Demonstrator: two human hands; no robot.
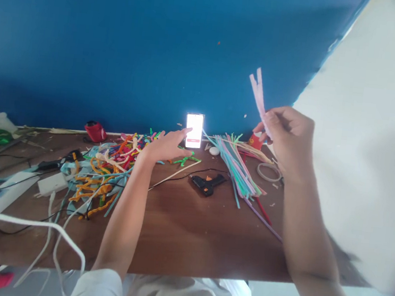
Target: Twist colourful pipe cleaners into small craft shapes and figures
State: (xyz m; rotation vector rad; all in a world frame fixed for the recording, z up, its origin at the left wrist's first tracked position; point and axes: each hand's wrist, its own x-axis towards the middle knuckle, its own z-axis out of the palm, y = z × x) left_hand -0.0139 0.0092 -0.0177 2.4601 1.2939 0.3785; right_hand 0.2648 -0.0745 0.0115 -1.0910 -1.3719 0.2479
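Note:
A lit phone [194, 131] stands upright against the blue wall at the back of the table. My left hand [167, 145] reaches to it with fingers stretched out and holding nothing; the index fingertip is at the screen, though I cannot tell whether it touches. Raised on the right, my right hand [286, 134] is closed around a few pale pink pipe cleaners [259, 95], whose two ends spread apart at the top. Below that hand lies a bundle of pastel pipe cleaners [240, 167]. Green twisted pipe cleaners [186, 158] rest beneath my left hand.
A black hot glue gun [207, 183] lies mid-table, its cord running behind. Tangled coloured pipe cleaners [108, 176] cover the left, near a white power adapter [52, 184], a power strip [6, 202] and loose white cables [66, 235]. A roll of tape [269, 172] sits at right.

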